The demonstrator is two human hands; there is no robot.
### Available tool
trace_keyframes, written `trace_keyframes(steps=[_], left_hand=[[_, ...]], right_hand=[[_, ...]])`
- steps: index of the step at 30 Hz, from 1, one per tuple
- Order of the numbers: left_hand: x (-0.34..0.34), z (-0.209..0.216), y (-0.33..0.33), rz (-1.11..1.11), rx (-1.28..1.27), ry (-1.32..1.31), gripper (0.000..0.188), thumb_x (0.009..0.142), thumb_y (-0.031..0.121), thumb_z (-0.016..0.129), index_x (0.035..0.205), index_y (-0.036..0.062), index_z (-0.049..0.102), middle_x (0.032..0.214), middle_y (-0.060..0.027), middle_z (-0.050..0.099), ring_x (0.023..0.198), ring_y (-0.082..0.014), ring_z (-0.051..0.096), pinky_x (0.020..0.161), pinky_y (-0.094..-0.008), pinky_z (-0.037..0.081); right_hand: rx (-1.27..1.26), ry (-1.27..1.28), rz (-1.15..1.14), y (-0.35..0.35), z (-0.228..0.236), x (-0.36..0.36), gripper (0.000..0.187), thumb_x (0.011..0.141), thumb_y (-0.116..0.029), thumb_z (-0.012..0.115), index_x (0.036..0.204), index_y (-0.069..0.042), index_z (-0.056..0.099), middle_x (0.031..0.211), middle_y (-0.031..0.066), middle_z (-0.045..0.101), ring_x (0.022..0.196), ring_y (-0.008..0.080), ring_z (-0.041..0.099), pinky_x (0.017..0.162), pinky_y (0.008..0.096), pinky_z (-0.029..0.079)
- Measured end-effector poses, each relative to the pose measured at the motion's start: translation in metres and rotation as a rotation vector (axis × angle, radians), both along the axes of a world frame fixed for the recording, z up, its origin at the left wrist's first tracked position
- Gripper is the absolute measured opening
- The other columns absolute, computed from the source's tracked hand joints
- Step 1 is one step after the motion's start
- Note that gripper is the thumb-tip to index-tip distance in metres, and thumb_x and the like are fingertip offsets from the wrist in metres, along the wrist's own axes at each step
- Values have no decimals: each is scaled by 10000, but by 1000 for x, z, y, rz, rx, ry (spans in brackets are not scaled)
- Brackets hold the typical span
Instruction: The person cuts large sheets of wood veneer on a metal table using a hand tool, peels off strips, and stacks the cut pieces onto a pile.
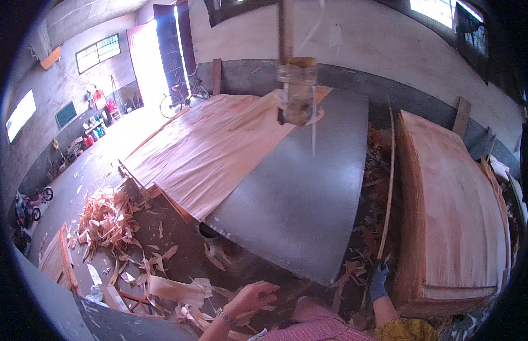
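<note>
My right hand [379,282], in a blue-grey glove, is closed round the lower end of a long thin stick [390,187]. The stick runs away from me between a grey smooth-topped table [298,193] and a tall stack of wood veneer sheets [460,221] on the right. My left hand [253,298], bare with a band at the wrist, hangs before the table's near edge, fingers loosely bent and nothing visible in them. Thin veneer sheets [218,153], wrinkled and pale, cover the table's left part.
A blurred tan object [298,94] hangs over the table's far part. Veneer scraps [107,219] are heaped on the floor at left, with more strips near my feet. A bicycle [176,99] stands by the bright open doorway [145,59]. Small goods line the left wall.
</note>
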State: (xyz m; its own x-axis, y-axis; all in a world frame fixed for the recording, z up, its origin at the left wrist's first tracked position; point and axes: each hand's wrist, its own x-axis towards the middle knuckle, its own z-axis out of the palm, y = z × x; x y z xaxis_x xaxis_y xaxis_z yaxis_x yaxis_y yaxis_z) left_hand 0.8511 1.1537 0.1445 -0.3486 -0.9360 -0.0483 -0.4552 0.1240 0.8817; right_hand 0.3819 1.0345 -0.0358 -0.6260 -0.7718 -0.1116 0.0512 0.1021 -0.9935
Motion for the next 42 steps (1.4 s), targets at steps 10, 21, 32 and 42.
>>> trace_keyframes(steps=[10, 21, 32, 42], left_hand=[[171, -45, -29, 296, 108, 283, 308, 906, 144, 686, 1188, 28, 643, 1055, -82, 674, 948, -153, 665, 813, -293, 536], [259, -87, -45, 480, 320, 312, 349, 949, 207, 645, 1253, 40, 606, 1092, -58, 682, 966, -124, 640, 833, -286, 526], [111, -92, -123, 95, 245, 235, 347, 956, 210, 642, 1249, 30, 598, 1105, -72, 686, 929, -122, 646, 790, -292, 529], [-60, -128, -132, 87, 389, 296, 355, 952, 262, 628, 1222, 32, 633, 1094, -65, 698, 991, -134, 637, 884, -300, 500]], right_hand=[[-82, -492, 348, -115, 55, 258, 224, 993, -311, 542, 994, -115, 652, 566, -48, 423, 440, 87, 390, 401, 268, 295], [239, -408, 353, -161, 2, 374, 206, 971, -375, 559, 975, -173, 598, 556, -25, 469, 420, 124, 448, 370, 279, 347], [240, -272, 209, -28, 30, 158, 217, 981, -282, 551, 918, -94, 637, 627, 35, 562, 467, 164, 527, 398, 328, 415], [-97, 147, -178, -47, -81, -139, 165, 984, -256, 562, 1024, -111, 632, 784, 18, 612, 610, 182, 546, 543, 329, 468]])
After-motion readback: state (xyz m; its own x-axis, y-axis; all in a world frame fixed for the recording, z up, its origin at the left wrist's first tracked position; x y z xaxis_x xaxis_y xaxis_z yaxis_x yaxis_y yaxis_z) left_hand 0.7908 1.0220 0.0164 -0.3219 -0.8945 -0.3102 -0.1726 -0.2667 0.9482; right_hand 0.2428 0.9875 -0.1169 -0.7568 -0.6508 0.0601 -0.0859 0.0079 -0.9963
